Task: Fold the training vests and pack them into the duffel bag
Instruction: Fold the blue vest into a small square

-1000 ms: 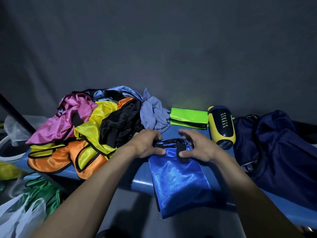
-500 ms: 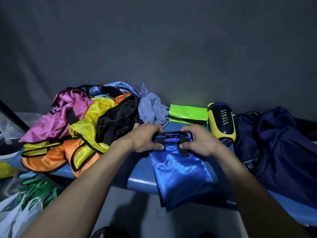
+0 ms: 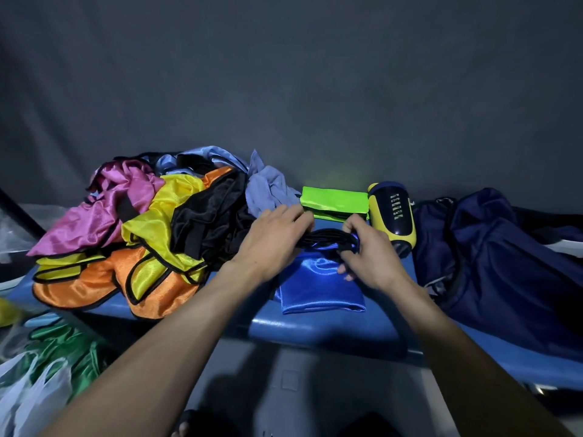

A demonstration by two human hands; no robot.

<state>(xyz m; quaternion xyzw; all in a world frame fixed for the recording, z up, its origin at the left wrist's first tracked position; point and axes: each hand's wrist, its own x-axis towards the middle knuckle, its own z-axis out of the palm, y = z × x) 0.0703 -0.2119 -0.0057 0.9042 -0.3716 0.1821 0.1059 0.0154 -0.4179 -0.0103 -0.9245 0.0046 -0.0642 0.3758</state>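
Blue vest (image 3: pixel 318 288) lies part-folded on the blue counter (image 3: pixel 315 329), front-centre, its lower end near the counter edge, black-trimmed top end bunched between both hands. Left hand (image 3: pixel 271 244) lies over the trim w/ fingers fairly straight, pressing it down; grip not curled round anything visible. Right hand (image 3: pixel 367 257) has fingers curled, pinching the trim & blue fabric.

Just behind: folded neon-green vest (image 3: pixel 334 200), flat on the counter. Beside it to the right, a yellow/black bottle (image 3: pixel 392 216) on its side. Far right: navy duffel bag (image 3: pixel 498 260), slumped. Left: unfolded pile of vests (image 3: pixel 142 231), pink, yellow, orange, black, pale blue. Below left, green fabric (image 3: pixel 63 351) in plastic bags.
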